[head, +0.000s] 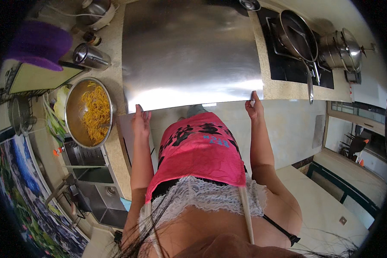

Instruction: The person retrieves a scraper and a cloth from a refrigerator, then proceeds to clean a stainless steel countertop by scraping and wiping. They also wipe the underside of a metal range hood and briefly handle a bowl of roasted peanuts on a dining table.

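Observation:
A large stainless steel sheet [190,54] lies over the countertop, its near edge toward my body. My left hand [141,121] grips its front left corner, thumb on top and fingers at or under the edge. At the front right corner, my right hand [254,104] pinches the same edge, its thumb on the metal and its fingers curled below. Left of the sheet stands a steel bowl [71,113] of yellow noodles [96,116], with what may be a utensil partly in them. I wear a pink apron [198,145] with printed characters.
To the right, a frying pan [298,35] sits on a black cooktop [282,69] beside a steel steamer pot [343,50]. Leftward are a steel canister [91,57], a purple object [38,43], green onions [51,119], cabbage [62,101] and a sink [100,196].

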Tool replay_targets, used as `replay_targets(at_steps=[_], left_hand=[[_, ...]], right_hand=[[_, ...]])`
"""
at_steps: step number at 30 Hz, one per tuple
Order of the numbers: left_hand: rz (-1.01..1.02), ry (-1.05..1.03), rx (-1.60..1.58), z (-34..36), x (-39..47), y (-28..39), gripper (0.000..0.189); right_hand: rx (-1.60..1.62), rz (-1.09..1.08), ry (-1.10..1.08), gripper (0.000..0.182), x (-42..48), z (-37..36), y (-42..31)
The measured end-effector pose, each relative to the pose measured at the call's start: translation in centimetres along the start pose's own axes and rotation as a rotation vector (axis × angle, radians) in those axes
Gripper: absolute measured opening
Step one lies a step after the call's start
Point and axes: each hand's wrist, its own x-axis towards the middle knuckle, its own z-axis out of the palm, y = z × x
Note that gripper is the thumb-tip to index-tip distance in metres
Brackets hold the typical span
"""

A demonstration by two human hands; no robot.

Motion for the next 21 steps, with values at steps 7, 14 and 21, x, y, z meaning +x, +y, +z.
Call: replay_targets(at_steps=[7,14,21], left_hand=[[0.015,0.002,0.014,-1.1,1.3,-1.0,0.076],[-0.026,-0.083,0.011,-0.6,-0.5,-0.8,0.046],[-0.120,-0.134,-0.120,-1.7,0.1,-1.4,0.020]], right_hand=[[0.029,-0.091,-0.108,0.016,-0.8,0.0,1.7],[0.117,-0.111,-0.247,0.017,0.4,-1.5,1.7],[0.189,-0.078,-0.352,0.013,-1.4,-0.6,1.8]])
